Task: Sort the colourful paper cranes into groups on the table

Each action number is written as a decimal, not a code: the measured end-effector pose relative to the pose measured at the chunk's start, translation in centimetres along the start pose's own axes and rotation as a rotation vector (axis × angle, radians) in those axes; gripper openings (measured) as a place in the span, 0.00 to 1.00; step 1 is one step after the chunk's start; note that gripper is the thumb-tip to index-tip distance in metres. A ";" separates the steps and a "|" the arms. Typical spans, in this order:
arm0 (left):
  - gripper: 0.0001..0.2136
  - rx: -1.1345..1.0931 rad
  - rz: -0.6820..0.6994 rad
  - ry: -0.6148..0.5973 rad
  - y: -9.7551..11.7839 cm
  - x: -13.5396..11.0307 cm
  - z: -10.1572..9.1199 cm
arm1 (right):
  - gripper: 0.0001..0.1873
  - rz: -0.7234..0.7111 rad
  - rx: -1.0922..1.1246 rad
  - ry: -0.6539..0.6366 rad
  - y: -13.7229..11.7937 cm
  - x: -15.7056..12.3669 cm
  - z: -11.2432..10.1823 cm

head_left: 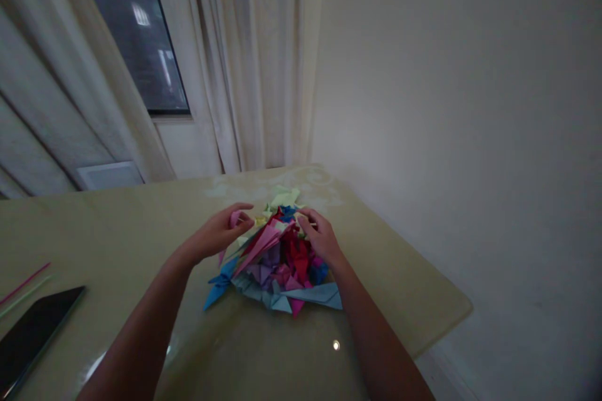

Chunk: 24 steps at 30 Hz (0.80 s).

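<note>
A heap of folded paper pieces (273, 263) in red, pink, purple, blue and pale green lies on the table, several of them shaped like origami cranes. At the heap's left side, my left hand (221, 232) is curled, with a bit of pink paper (235, 218) showing between its thumb and fingers. My right hand (321, 235) reaches the heap's upper right, thumb and fingers pinched around a small pale-yellow paper piece partly hidden by the fingers. A blue paper crane (220, 285) sticks out at the lower left, and pale green paper (285, 197) lies at the far end.
The glossy beige table (141, 225) ends at a slanting right edge near a plain wall (446, 106). A dark tablet or phone (40, 335) lies at the left, beside a pink stick (26, 282) and a pale green stick (26, 296). Curtains (258, 62) hang behind.
</note>
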<state>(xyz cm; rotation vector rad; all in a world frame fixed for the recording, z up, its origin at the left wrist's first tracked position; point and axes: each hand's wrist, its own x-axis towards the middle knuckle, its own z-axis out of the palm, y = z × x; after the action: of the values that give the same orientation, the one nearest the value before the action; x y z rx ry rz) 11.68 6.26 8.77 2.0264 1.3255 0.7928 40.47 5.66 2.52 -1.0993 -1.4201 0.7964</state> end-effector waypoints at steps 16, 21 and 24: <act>0.45 -0.033 0.173 -0.002 -0.4 -0.3 10.4 | 0.16 0.085 0.173 -0.184 0.1 -1.6 4.0; 0.28 -0.207 0.171 0.171 0.9 -0.2 8.0 | 0.15 0.015 0.258 0.043 -1.0 -0.9 2.9; 0.19 -0.257 0.143 0.217 1.5 -0.1 6.6 | 0.13 -0.010 0.244 0.110 -0.9 -0.7 2.2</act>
<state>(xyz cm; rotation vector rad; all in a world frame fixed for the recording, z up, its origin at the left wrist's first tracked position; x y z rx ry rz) 17.41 4.69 5.53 1.8849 1.1328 1.2126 38.14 4.95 2.75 -0.9332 -1.2008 0.8641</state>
